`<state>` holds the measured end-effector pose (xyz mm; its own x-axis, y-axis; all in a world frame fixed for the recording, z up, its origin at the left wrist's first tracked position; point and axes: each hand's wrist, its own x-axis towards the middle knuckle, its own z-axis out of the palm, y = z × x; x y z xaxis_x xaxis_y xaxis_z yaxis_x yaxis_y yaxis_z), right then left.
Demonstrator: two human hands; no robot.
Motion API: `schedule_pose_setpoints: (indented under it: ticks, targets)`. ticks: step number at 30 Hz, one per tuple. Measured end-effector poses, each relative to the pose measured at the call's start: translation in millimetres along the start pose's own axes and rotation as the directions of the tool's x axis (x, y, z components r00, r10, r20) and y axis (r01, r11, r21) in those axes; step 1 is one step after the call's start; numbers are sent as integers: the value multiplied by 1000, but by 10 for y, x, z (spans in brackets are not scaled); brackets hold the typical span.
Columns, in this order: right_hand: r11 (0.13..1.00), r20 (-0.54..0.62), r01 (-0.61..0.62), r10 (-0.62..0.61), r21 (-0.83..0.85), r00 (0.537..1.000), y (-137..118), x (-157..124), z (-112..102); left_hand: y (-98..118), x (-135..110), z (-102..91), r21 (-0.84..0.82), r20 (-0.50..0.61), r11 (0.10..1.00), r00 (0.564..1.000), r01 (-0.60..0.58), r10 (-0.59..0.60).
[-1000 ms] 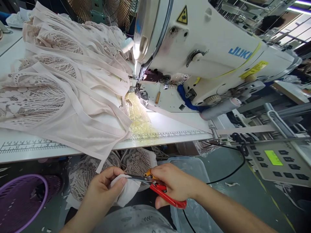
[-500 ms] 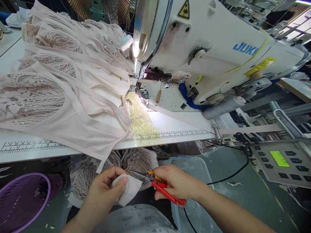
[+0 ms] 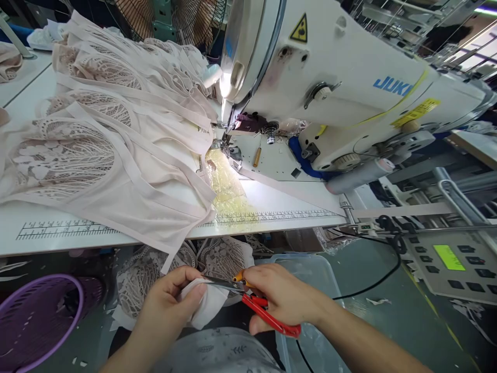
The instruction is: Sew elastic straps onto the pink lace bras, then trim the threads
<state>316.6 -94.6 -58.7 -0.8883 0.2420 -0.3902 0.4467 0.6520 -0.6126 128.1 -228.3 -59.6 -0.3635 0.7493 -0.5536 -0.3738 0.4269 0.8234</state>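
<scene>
My left hand [image 3: 171, 298] pinches a folded piece of white fabric [image 3: 212, 308] between thumb and fingers, just above my lap. In my right hand [image 3: 281, 295] is a pair of scissors [image 3: 272, 317] with red handles. An orange part shows at my right fingers; whether it belongs to the scissors I cannot tell. The blades point left, parted, with the fabric edge by my left fingertips at or between them. Behind the hands, beige lace cups [image 3: 221, 259] hang below the table edge.
A white sewing machine [image 3: 349, 67] stands on the table [image 3: 287, 197]. Beige lace garments [image 3: 128, 150] are heaped left of its needle. Below are a purple basket [image 3: 39, 321] at left and a clear plastic bin [image 3: 310, 269] at right. A control panel [image 3: 450, 259] sits far right.
The scissors' handles and blades have spread wider, and the blade tips have come closer to my left fingertips at the fabric edge. The whole view has shifted slightly.
</scene>
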Motion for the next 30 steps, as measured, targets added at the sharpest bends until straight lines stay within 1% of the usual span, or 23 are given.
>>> schedule_pose_setpoints:
  ticks: [9, 13, 16, 19, 21, 24, 28, 30]
  targets:
    - [997, 16, -73, 73, -24, 997, -46, -24, 7, 39, -20, -3, -14, 14, 999, 999, 39, -39]
    - [994, 35, -106, 105, 28, 994, -54, -35, 8, 36, -28, 1, -15, 10, 999, 999, 42, -42]
    - [993, 39, -84, 81, 78, 996, -58, -35, -5, 20, -17, -11, -8, -3, 1000, 1000, 19, -19]
    - [996, 27, -23, 21, 83, 999, -65, -10, -24, -13, 15, -58, -7, 69, 1000, 997, -16, 16]
    - [998, 41, 7, -9, 66, 999, -84, 19, -40, -36, 33, -100, -13, 112, 1000, 993, -29, 30]
    - [999, 65, 15, -17, 32, 998, -124, 62, -62, -53, 38, -145, -37, 77, 999, 997, -15, 18]
    - [1000, 66, -8, 10, -22, 998, -148, 88, -58, -43, 20, -159, -61, 68, 998, 998, -13, 17]
    - [999, 51, -8, 9, -38, 999, -146, 89, -42, -37, 9, -154, -76, 22, 997, 1000, -14, 16]
